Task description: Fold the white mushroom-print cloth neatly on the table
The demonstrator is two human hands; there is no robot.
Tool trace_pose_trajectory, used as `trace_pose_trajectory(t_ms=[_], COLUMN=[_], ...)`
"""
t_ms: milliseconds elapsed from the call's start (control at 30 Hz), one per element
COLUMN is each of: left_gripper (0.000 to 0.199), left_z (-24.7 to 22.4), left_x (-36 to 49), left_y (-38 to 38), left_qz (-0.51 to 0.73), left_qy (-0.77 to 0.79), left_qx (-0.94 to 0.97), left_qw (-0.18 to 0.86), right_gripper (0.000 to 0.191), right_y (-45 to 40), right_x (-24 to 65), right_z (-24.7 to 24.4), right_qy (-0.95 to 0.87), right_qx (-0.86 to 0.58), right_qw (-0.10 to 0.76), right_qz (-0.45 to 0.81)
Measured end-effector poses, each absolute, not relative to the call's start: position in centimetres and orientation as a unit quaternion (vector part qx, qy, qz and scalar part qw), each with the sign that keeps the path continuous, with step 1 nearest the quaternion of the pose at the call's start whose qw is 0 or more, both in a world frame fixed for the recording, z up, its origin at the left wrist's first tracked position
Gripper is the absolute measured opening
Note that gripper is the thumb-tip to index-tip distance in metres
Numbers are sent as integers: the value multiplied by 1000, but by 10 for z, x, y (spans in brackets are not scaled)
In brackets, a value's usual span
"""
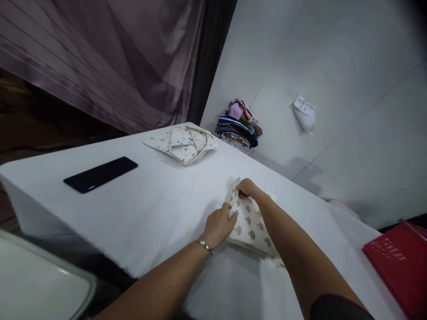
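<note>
A white cloth (255,224) printed with beige shapes and a green one lies near the front of the white-covered table (160,209). My left hand (220,224), with a bracelet at the wrist, pinches the near part of the cloth's raised left edge. Farther along that same edge, my right hand (247,188) grips the fabric with bent fingers. My right forearm hides part of the cloth's right side. Another white garment (187,144) with small brown prints lies folded near the table's far corner, away from both hands.
A black phone (101,174) lies at the table's left. On the floor beyond are a stack of folded clothes (238,126) and a labelled plastic packet (304,114). A red bag (400,266) is at the right, a purple curtain (133,58) at the back left.
</note>
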State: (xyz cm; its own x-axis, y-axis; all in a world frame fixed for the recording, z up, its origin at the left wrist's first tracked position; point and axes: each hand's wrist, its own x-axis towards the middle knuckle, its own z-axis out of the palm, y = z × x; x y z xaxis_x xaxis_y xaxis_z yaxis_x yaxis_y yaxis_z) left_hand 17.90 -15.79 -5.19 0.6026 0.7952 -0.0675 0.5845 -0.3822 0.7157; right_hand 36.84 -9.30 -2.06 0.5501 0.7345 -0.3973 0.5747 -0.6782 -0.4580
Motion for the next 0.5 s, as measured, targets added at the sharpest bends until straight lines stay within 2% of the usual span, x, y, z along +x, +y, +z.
trace_pose_trajectory(t_ms=[233,500], left_gripper=[35,38], left_z=[-56,-55], left_x=[180,180], left_y=[-158,-157], left_qz=[154,150], left_qy=[422,415], left_qx=[818,818], left_qw=[361,369], right_gripper=[22,19], right_y=[-109,-88], right_x=[367,366], right_z=[-1,-20], right_qy=[-372,-388], right_qx=[-847,-863], right_qw=[136,85], right_qz=[355,311])
